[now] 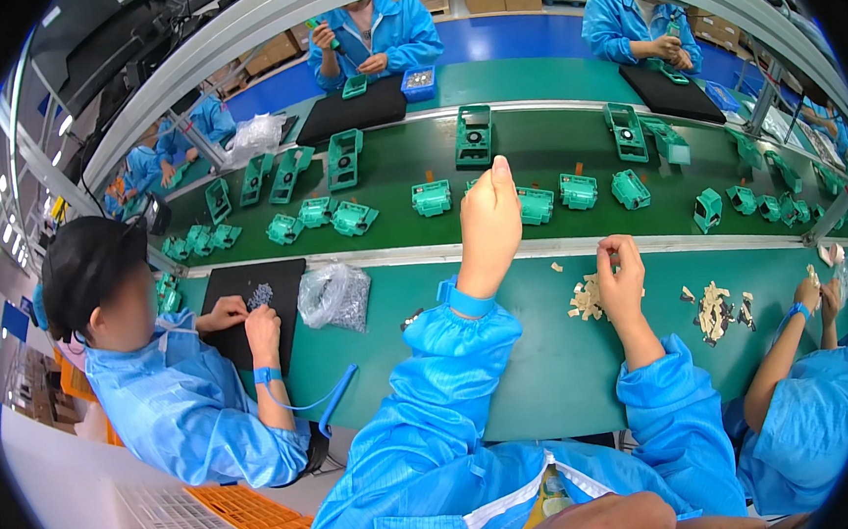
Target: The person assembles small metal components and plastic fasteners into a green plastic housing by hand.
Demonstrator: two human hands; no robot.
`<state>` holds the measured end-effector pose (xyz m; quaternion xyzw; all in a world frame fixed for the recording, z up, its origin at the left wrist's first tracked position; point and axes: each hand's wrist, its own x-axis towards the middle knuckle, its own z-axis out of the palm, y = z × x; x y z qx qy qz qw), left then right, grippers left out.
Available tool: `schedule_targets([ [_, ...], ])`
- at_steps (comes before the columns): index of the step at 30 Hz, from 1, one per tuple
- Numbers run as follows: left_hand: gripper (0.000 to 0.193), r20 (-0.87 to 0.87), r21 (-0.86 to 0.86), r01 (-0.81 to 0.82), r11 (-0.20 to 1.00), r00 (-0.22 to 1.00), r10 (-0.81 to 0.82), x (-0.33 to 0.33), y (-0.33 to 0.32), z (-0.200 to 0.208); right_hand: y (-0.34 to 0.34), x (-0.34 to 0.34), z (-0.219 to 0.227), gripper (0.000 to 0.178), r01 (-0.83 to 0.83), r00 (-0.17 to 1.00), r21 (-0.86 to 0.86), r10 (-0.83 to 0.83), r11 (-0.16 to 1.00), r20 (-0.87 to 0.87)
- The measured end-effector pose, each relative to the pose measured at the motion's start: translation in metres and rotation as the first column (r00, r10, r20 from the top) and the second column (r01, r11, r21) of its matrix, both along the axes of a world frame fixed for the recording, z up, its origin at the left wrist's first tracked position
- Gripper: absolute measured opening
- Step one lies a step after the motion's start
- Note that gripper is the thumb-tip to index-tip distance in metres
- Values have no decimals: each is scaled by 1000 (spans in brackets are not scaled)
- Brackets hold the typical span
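Observation:
My left hand (pixel 492 225) is stretched out over the belt with its thumb up and its fingers curled shut. It covers part of the row of small green housings, and whatever it may hold is hidden. Beside it on the right lies a green housing (pixel 536 206); beyond it stands a taller green housing (pixel 475 135) with a dark round part inside. My right hand (pixel 621 275) hovers at the near bench, closed with thumb and forefinger drawn together. Anything between them is too small to make out. Small cream-coloured pieces (pixel 586 297) lie in a loose pile next to it.
The green belt (pixel 402 229) carries several housings. A metal rail (pixel 394 258) edges it. To my left a person works at a black mat (pixel 241 317) near a clear bag of small grey parts (pixel 336 298). Another pile (pixel 714 313) lies rightward, near another person's arm (pixel 779 353).

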<state>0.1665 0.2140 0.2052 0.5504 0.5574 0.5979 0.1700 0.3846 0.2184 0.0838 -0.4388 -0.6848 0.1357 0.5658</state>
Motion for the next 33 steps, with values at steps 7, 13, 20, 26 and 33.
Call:
schedule_targets([
  [7, 14, -335, 487, 515, 705, 856, -394, 60, -55, 47, 14, 19, 3, 7, -6, 999, 65, 3, 998, 38],
  [13, 14, -568, 369, 866, 338, 497, -656, 66, -80, 61, 37, 28, -11, 7, -29, 998, -16, 28, 999, -50],
  [20, 12, -522, 333, 422, 843, 827, -208, 66, -13, 24, 34, 29, -9, 8, -22, 999, -1, 22, 1000, -43],
  [26, 15, -481, 245, 360, 900, 851, -210, 38, -18, 20, 21, 18, -6, 8, -28, 1000, -53, 28, 998, -15],
  [33, 23, -232, 27, 312, 950, 926, -297, 29, -23, 38, 23, 13, 1, 7, -7, 1000, -3, 7, 1000, 13],
])
